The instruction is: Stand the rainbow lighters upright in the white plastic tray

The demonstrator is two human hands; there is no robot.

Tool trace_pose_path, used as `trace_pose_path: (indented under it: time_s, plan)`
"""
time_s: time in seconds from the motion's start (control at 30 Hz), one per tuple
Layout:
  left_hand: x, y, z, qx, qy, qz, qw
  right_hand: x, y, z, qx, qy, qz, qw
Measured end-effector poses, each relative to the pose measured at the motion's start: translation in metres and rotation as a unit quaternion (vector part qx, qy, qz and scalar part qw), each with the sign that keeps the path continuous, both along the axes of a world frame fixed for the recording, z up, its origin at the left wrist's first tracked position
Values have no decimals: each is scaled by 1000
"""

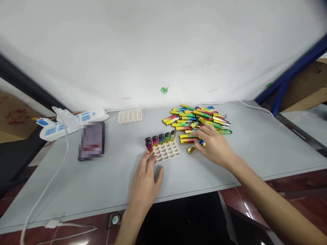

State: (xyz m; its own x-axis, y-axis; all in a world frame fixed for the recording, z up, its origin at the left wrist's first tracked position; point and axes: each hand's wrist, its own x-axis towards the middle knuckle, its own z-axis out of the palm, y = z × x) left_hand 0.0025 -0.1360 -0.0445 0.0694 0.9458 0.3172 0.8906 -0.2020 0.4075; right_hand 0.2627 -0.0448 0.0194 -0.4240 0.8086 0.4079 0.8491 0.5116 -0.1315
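A white tray [167,151] with rows of holes lies on the table. Several shiny lighters [161,139] with black tops stand upright along its far row and far left corner. The fingers of my left hand [146,180] are apart and rest at the tray's near left corner, holding nothing. My right hand [213,144] reaches over the near edge of a heap of lighters [187,117], which are yellow, green, red and blue. Its thumb and forefinger are apart among the closest ones, and its palm side is hidden. One lighter [191,149] lies by its thumb.
A second white tray [129,116] lies near the wall. At the left are a power strip [87,116] with a plugged-in white cable [66,149] and a blurred dark flat object [92,141]. Cardboard boxes [304,86] stand beyond the blue frame [281,92] at the right.
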Motion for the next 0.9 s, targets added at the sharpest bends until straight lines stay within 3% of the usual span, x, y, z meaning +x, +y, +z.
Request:
trace_pose_path:
  time_s: [0.1, 0.2, 0.3, 0.4, 0.47, 0.57, 0.63, 0.73, 0.9]
  plan:
    - [0, 0, 0, -1, 1, -3, 1000, 31, 1, -9, -29, -80, 14, 996]
    - [-1, 1, -1, -1, 1, 0, 1000, 44, 1, -19, -29, -101, 14, 994]
    - [-1, 0, -1, -4, 1, 3, 1000, 46, 1, -22, -39, -36, 34, 998]
    - [-1, 0, 1, -10, 0, -1, 1000, 42, 3, -14, -107, 103, 53, 988]
    - [-2, -1, 1, -12, -3, -7, 1000, 35, 5, -5, -179, 230, 55, 955]
    - [-3, -1, 3, -8, -7, -18, 1000, 17, 9, 5, -286, 420, 65, 859]
    - [-3, 0, 4, -7, -5, -21, 1000, 3, 14, 6, -319, 495, 74, 805]
    - [-3, 0, 4, -11, 1, -19, 1000, -16, 23, 0, -320, 542, 66, 774]
    - [-4, 0, 3, -5, -1, -22, 1000, -33, 30, -13, -341, 561, 34, 753]
